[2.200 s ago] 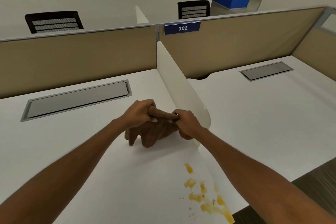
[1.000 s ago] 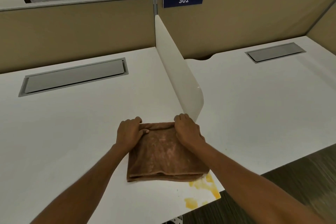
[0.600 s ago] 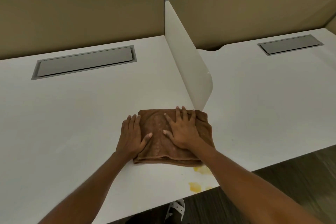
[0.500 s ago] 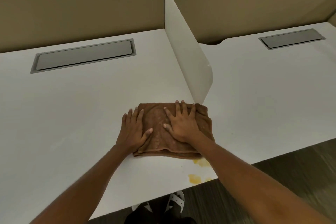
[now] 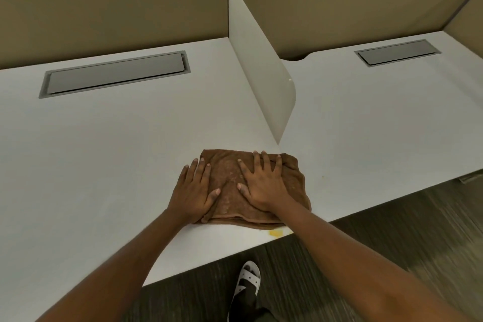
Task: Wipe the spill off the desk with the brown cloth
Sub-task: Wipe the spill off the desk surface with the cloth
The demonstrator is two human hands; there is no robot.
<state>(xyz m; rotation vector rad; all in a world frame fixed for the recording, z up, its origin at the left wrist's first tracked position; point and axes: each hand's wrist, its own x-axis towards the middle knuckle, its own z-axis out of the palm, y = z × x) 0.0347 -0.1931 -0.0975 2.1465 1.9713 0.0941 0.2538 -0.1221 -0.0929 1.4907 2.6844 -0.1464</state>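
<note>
My left hand [image 5: 194, 192] now lies flat, fingers spread, half on the surface [image 5: 104, 154] and half on the brown cloth [image 5: 230, 191]. My right hand [image 5: 262, 185] presses open on it too. The cloth has slid nearer over the spill [image 5: 275, 232]; only a small yellow rest shows below my right wrist.

white desk [image 5: 109, 154] with brown cloth [image 5: 292, 185] flat near front edge, yellow spill [image 5: 275, 232] just beside

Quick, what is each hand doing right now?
Left hand: open, flat on the brown cloth's left edge.
Right hand: open, pressing flat on the cloth.
</note>
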